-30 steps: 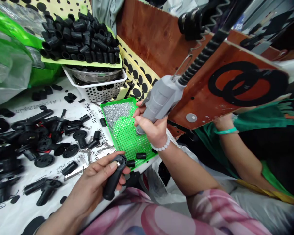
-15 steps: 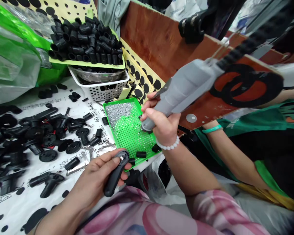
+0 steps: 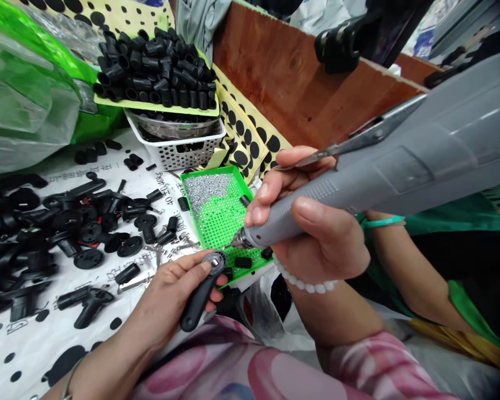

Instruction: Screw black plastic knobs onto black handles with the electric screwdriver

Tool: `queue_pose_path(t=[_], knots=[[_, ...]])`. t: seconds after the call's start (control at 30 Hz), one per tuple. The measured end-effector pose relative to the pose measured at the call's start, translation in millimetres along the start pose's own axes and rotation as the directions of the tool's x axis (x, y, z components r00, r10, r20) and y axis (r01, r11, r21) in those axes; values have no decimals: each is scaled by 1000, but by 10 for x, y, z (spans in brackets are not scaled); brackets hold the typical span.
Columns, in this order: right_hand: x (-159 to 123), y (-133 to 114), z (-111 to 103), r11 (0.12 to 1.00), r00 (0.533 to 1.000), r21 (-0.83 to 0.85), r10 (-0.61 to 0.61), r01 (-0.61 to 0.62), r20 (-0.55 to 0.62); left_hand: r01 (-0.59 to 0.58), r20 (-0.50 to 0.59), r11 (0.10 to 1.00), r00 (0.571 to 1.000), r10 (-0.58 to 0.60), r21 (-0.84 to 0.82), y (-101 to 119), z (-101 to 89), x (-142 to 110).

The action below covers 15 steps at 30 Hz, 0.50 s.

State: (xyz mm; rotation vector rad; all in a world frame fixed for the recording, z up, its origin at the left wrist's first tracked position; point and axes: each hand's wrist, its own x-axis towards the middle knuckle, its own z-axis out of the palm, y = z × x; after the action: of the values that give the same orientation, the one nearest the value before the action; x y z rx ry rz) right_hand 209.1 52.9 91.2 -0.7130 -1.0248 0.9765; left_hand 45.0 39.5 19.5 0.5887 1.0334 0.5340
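Grey driver filling grip of right hand, tip at two o'clock from black handle pinched by left hand. Seemingly lining-up step; steady aim needed.

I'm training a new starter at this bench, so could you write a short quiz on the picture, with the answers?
1. Multiple choice: what holds the grey plastic handheld power tool?
a) the left hand alone
b) the right hand alone
c) both hands together

2. True or false: the small silvery metal pieces lie in the green perforated plastic tray.

3. Open question: what does the left hand hold?

Key: 1. b; 2. true; 3. a black plastic lever-shaped part with a round end
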Motion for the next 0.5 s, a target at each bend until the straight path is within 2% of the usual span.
queue_pose_path(t=[0.17,0.5], knots=[[-47,53,-14,999,995,-1,39,-39,97,-6,-7,1000,1000,6,12,7,-1,1],[-110,121,-2,997,992,13,76,-78,105,-14,8,999,1000,13,29,-1,-9,1]])
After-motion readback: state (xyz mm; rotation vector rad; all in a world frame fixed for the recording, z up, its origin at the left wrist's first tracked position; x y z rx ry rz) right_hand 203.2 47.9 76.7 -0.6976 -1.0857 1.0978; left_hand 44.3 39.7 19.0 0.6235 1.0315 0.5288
